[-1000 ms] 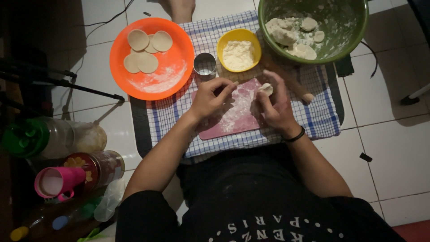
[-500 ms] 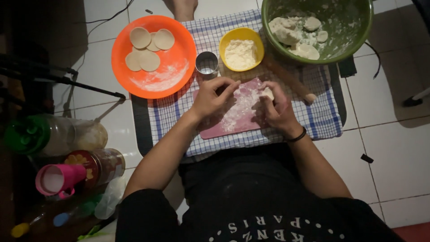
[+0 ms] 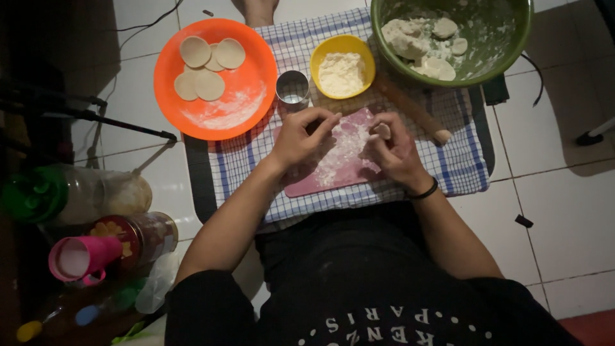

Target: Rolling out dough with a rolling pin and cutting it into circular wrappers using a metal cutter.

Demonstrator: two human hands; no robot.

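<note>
Seen from above: right hand curled over a small lump of dough, fingers closed around it at the upper right corner of a floured pink board. Left hand just across the flour patch, fingers loosely bent and together, fingertips resting on the board's top edge, holding nothing visible. A narrow strip of floured board open between the two hands; more bare pink below the left hand toward the board's near edge.

Directly beyond the left fingertips, a small steel ring cutter, upright, near but apart. Beyond the gap between the hands, a yellow bowl of flour. Just beyond and right of the dough-holding hand, a wooden rolling pin lying at a slant, its lower end close to the knuckles, hemming that side. Past the pin, a large green bowl with torn dough pieces, its rim overhanging the checked cloth. Left and beyond the left hand, an orange plate carrying five flat dough rounds, its rim lapping the cloth's left edge.

Open checked cloth right of the right wrist, out to the cloth's edge, then bare white floor tiles. Far to the left of the left forearm, jars and a pink cup crowded in shadow.
</note>
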